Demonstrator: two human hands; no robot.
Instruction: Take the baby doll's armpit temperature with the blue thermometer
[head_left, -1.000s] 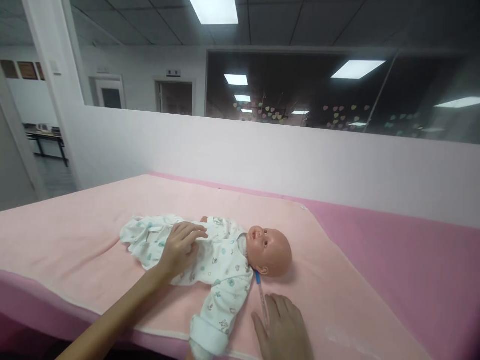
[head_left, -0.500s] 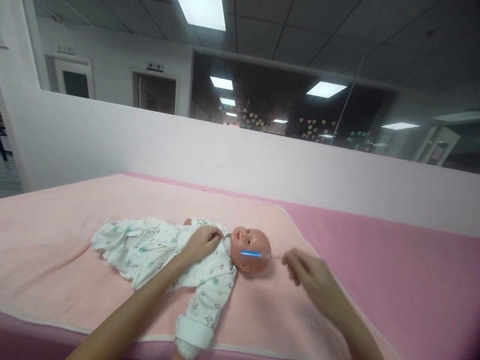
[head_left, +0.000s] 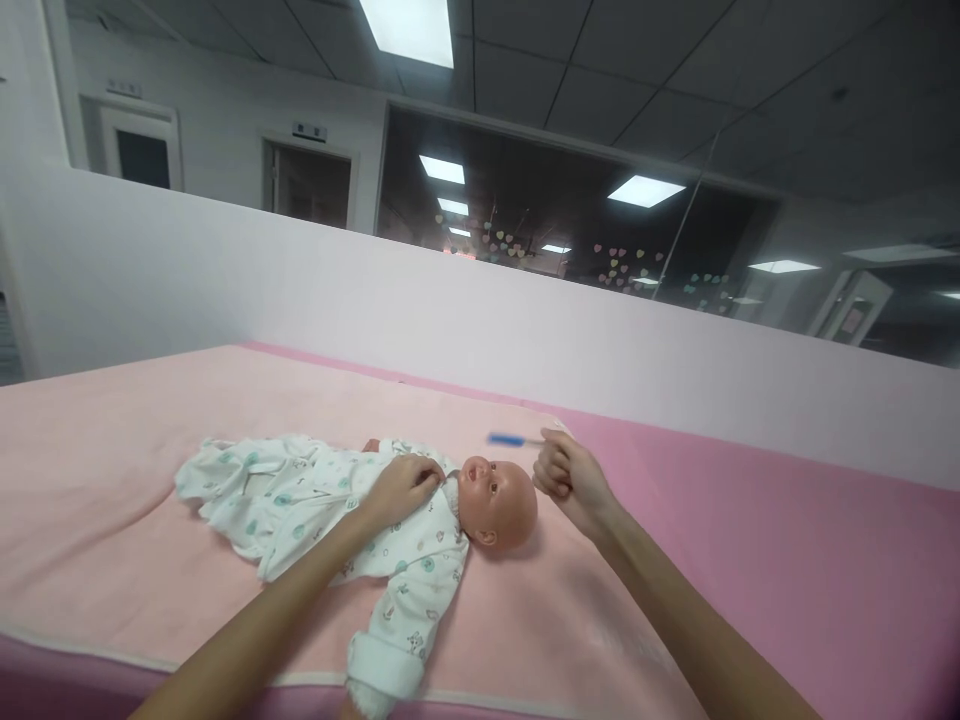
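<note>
A baby doll (head_left: 499, 505) lies on its back, its bald head to the right, in a white gown (head_left: 300, 490) with a green and brown print. At the chest, just below the neck, my left hand (head_left: 405, 487) rests with bent fingers closed at the gown's collar; the fingertips are partly hidden. My right hand (head_left: 566, 475) is closed around the thin handle of a stick with a blue end (head_left: 506, 440). That blue end is blurred and points left, above the doll's face and apart from it. The stick's exact kind is unclear.
Beneath the doll a pale pink blanket (head_left: 315, 390) covers a darker pink padded surface (head_left: 720, 520). A low white wall (head_left: 450, 300) runs along the back, with a dark window (head_left: 570, 200) above it.
My right hand has moved up and a little left, raising the blue-ended stick from in front of the doll's head to above its face. My left hand stays at the collar.
</note>
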